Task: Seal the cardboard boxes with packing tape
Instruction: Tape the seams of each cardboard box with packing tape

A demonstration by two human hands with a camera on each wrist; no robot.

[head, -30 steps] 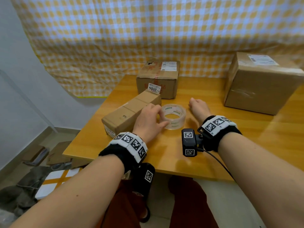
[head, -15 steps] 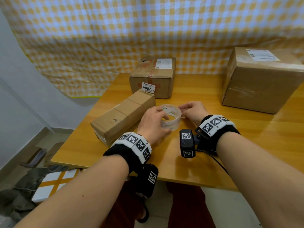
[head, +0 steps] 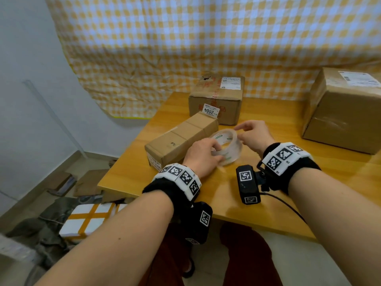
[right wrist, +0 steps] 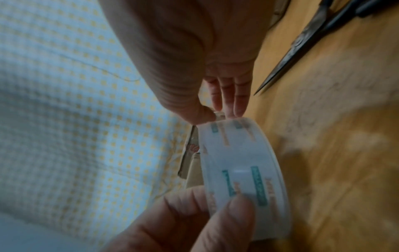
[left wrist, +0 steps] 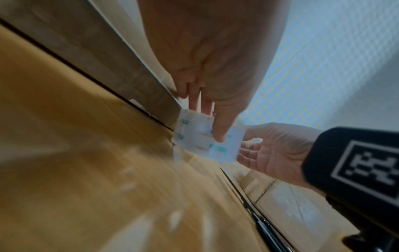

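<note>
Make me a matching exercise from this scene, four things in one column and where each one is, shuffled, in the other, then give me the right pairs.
Things:
1. tape roll
2. long box
3. large box
4. scissors

Places:
A. far right side of the table
B. lying flat on the tabletop, blades closed
C. lifted off the table, gripped by the left hand, with the right hand at its rim
D. near the table's left edge, beside the left hand

Pairs: 1-C, 2-D, 3-A, 4-B
</note>
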